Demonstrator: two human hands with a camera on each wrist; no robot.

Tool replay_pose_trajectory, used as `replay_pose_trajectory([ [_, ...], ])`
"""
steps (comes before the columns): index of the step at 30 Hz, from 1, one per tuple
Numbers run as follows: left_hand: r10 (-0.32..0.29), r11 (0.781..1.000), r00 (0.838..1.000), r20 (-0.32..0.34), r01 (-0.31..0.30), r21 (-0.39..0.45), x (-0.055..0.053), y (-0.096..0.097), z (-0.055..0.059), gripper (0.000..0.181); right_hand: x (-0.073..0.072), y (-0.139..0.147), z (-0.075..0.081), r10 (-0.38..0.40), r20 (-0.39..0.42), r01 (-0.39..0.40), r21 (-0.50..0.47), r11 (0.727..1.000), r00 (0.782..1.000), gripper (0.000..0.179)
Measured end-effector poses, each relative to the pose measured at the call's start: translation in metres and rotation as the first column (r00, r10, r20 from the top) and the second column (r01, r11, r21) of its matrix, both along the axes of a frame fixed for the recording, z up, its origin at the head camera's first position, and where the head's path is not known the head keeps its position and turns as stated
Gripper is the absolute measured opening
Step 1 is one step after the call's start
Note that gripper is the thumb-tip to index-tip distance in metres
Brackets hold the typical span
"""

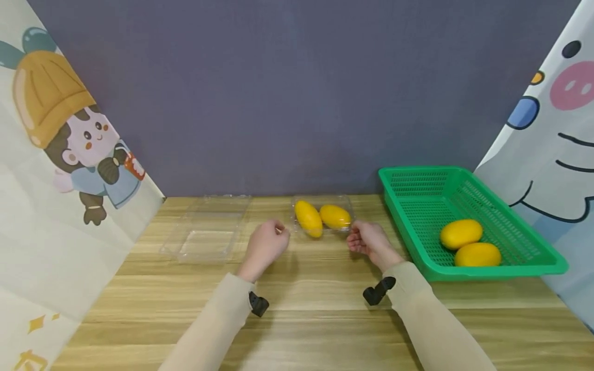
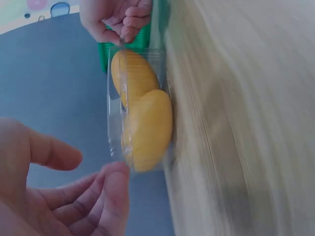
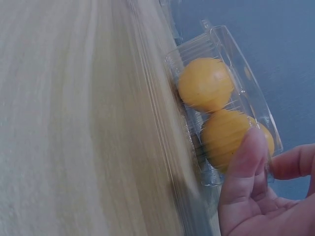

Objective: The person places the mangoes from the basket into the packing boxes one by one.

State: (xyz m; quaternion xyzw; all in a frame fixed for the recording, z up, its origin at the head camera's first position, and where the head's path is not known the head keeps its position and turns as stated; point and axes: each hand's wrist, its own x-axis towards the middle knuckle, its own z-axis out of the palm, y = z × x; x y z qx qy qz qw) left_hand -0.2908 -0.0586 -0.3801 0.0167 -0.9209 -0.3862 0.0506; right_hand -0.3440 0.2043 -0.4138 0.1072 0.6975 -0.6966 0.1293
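Observation:
Two yellow mangoes (image 1: 308,219) sit side by side in a clear plastic box (image 2: 114,132) at the back middle of the table. My right hand (image 1: 368,241) is at the box's right front corner. In the right wrist view, its thumb and forefinger (image 3: 294,162) pinch the clear edge there. My left hand (image 1: 269,242) is off the box's left front corner. The left wrist view shows a gap between its thumb and fingers (image 2: 115,184), with nothing held and the fingertips close to the box's near corner.
Left of my left hand, another clear plastic box (image 1: 206,242) lies spread on the wooden table (image 1: 315,319). A green basket (image 1: 492,272) with two more mangoes (image 1: 461,234) stands at the right. Behind the table rises a dark grey panel (image 1: 287,98).

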Motion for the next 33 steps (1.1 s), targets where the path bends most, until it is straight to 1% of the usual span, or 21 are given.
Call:
replay_pose_trajectory([
  [3, -0.025, 0.999, 0.997, -0.070, 0.023, -0.028, 0.011, -0.009, 0.003, 0.020, 0.000, 0.000, 0.000, -0.001, -0.007, 0.001, -0.001, 1.000, 1.000, 0.020],
  [4, -0.030, 0.999, 0.996, -0.083, 0.027, -0.032, 0.014, -0.013, 0.005, 0.020, 0.000, 0.000, 0.000, 0.001, -0.008, -0.001, 0.001, 1.000, 1.000, 0.020],
  [9, -0.063, 0.997, 0.985, -0.161, 0.053, -0.061, 0.024, -0.032, 0.008, 0.019, 0.000, -0.001, -0.001, 0.001, -0.007, -0.001, 0.011, 1.000, 1.000, 0.021],
  [12, -0.083, 0.993, 0.973, -0.216, 0.064, -0.094, 0.028, -0.045, 0.009, 0.017, -0.001, 0.000, -0.001, 0.000, -0.003, 0.000, 0.009, 1.000, 1.000, 0.020],
  [15, -0.105, 0.986, 0.953, -0.285, 0.063, -0.151, 0.030, -0.057, 0.007, 0.016, -0.001, 0.000, -0.001, 0.000, 0.001, 0.000, 0.006, 1.000, 1.000, 0.020],
  [17, -0.126, 0.976, 0.936, -0.329, 0.058, -0.208, 0.031, -0.066, 0.005, 0.015, -0.001, 0.000, -0.001, 0.001, 0.002, -0.001, 0.007, 1.000, 1.000, 0.019],
  [19, -0.148, 0.960, 0.916, -0.372, 0.043, -0.277, 0.033, -0.075, 0.004, 0.015, -0.001, 0.000, -0.001, 0.004, 0.002, -0.004, 0.008, 1.000, 1.000, 0.019],
  [22, -0.176, 0.927, 0.892, -0.416, 0.009, -0.375, 0.034, -0.088, 0.004, 0.018, -0.002, -0.001, -0.001, 0.005, -0.001, -0.005, 0.008, 1.000, 1.000, 0.019],
  [23, -0.184, 0.914, 0.889, -0.420, -0.003, -0.406, 0.034, -0.092, 0.005, 0.020, -0.002, -0.001, -0.001, 0.004, -0.002, -0.004, 0.008, 1.000, 1.000, 0.019],
  [24, -0.191, 0.899, 0.889, -0.415, -0.011, -0.438, 0.033, -0.095, 0.006, 0.023, -0.002, -0.001, -0.001, 0.005, -0.003, -0.005, 0.008, 1.000, 1.000, 0.019],
  [25, -0.195, 0.885, 0.895, -0.400, -0.015, -0.466, 0.033, -0.099, 0.007, 0.027, -0.002, -0.001, 0.000, 0.005, -0.005, -0.005, 0.009, 1.000, 1.000, 0.019],
  [28, -0.195, 0.833, 0.933, -0.303, -0.005, -0.553, 0.033, -0.110, 0.008, 0.040, -0.002, -0.001, 0.000, 0.005, -0.006, -0.005, 0.013, 1.000, 1.000, 0.019],
  [30, -0.187, 0.804, 0.957, -0.220, 0.020, -0.594, 0.033, -0.119, 0.007, 0.049, -0.002, -0.001, 0.000, 0.005, -0.007, -0.005, 0.016, 1.000, 1.000, 0.020],
  [31, -0.177, 0.796, 0.967, -0.183, 0.031, -0.604, 0.033, -0.123, 0.006, 0.052, -0.002, -0.001, 0.000, 0.005, -0.007, -0.005, 0.018, 1.000, 1.000, 0.020],
  [32, -0.169, 0.790, 0.974, -0.152, 0.041, -0.612, 0.033, -0.127, 0.005, 0.055, -0.001, -0.001, 0.001, 0.005, -0.007, -0.005, 0.018, 1.000, 1.000, 0.020],
  [33, -0.163, 0.787, 0.978, -0.131, 0.048, -0.615, 0.032, -0.132, 0.004, 0.057, -0.001, -0.001, 0.001, 0.006, -0.007, -0.006, 0.019, 1.000, 1.000, 0.020],
])
